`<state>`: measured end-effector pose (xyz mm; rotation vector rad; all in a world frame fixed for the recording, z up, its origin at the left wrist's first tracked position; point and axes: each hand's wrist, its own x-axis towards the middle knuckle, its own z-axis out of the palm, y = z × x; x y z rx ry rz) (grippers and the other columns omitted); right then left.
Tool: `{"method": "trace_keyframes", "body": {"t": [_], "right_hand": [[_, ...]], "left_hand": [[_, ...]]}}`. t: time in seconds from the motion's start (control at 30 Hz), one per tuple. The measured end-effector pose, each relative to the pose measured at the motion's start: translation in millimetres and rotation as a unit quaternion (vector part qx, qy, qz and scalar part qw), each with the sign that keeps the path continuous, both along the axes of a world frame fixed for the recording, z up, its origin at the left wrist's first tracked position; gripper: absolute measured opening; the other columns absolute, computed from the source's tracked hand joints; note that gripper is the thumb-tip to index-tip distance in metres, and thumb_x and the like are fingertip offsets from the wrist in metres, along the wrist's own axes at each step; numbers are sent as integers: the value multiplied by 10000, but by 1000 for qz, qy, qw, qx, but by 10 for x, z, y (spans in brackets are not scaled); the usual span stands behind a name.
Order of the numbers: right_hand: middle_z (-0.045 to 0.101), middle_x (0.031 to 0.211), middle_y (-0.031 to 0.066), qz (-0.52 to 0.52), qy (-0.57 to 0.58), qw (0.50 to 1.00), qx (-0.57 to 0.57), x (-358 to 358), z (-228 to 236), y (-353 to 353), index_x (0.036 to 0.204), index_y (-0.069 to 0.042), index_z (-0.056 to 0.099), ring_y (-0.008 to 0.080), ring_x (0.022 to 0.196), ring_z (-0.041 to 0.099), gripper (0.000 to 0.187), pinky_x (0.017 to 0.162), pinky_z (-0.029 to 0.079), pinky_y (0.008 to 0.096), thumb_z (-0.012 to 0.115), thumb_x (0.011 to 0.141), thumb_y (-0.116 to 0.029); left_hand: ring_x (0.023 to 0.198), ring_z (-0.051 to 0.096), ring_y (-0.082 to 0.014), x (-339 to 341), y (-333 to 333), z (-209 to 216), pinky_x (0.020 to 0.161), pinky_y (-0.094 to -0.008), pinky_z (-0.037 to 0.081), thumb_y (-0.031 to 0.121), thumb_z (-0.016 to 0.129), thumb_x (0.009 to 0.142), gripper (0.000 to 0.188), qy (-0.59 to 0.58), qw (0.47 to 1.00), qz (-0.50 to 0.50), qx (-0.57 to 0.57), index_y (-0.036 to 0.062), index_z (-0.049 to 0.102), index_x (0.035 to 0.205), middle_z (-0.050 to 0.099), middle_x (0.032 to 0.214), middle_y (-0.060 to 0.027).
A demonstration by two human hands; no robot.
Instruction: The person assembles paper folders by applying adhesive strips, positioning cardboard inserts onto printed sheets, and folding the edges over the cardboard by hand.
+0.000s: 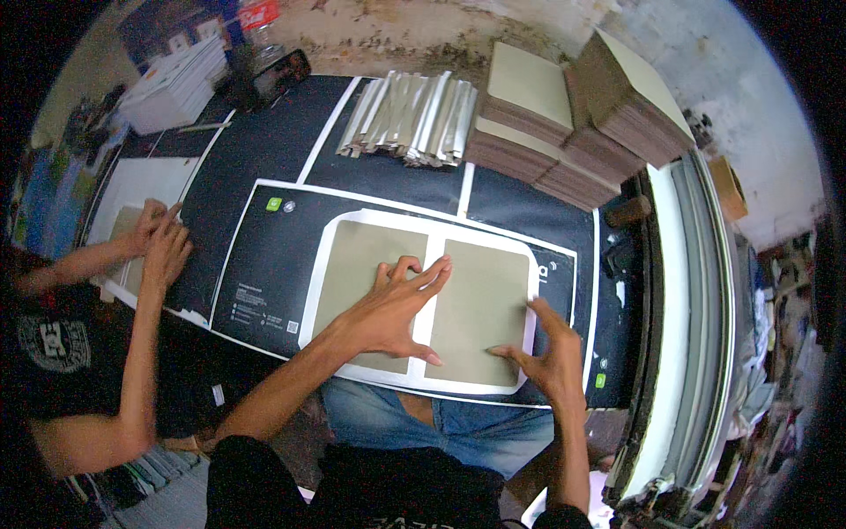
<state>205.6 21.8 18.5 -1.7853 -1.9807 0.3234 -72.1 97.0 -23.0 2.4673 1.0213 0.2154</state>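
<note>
Two grey-beige cardboard panels (480, 309) lie side by side on a white sheet (421, 331) with rounded corners. The sheet's border shows around both panels, and a white strip runs between them. My left hand (392, 304) rests across the left panel and this strip, fingers apart, with its thumb and index finger on the strip's side. At the right edge my right hand (555, 357) is spread, its thumb on the right panel and its fingertips at the white border. Neither hand grasps anything.
A dark printed mat (264, 256) lies beneath the sheet. Behind it are a pile of paper strips (410, 115) and stacks of cardboard panels (529, 97). Long rolls (696, 309) stand at the right. On the left, another person's hands (159, 242) work over a pale sheet (132, 185).
</note>
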Motion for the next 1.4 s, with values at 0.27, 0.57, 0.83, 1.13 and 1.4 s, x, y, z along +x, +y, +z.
{"method": "trace_keyframes", "body": {"t": [0.27,0.57,0.83,1.13,1.4], "right_hand": [[327,1603,216,149,-56,975,-156,26,-122,206,1553,-41,295,350,1505,284,1234,1251,191,550,933,553,-378],[367,1581,216,132,-75,973,-175,-73,-61,248,1529,13,313,340,1491,324,1257,1259,206,514,963,500,-300],[424,1539,214,126,-121,973,-150,-107,-29,295,1543,-13,277,374,1439,397,1266,1251,257,481,970,511,-249],[432,1543,201,111,-120,976,-140,-158,-22,263,1532,-40,333,364,1426,420,1268,1257,257,461,969,451,-225],[447,1527,221,105,-107,979,-136,-225,-43,251,1521,-29,348,371,1413,437,1248,1247,264,488,974,453,-196]], "left_hand": [[1335,371,-398,70,-28,192,1109,-550,282,663,883,513,1423,59,998,14,-8,-16,230,1579,241,1662,-155],[1286,408,-390,116,-12,265,1023,-518,345,566,921,516,1342,82,996,-5,39,-128,317,1492,315,1593,-229],[1339,372,-429,223,45,332,1047,-618,312,580,918,503,1392,171,984,-9,44,-45,245,1548,220,1634,-235],[1350,391,-390,230,36,222,1027,-612,325,578,922,478,1313,127,987,-18,92,-144,391,1437,362,1541,-289],[1342,407,-393,160,7,217,1027,-614,325,564,933,471,1297,113,988,-15,108,-180,425,1404,402,1509,-310]]}}
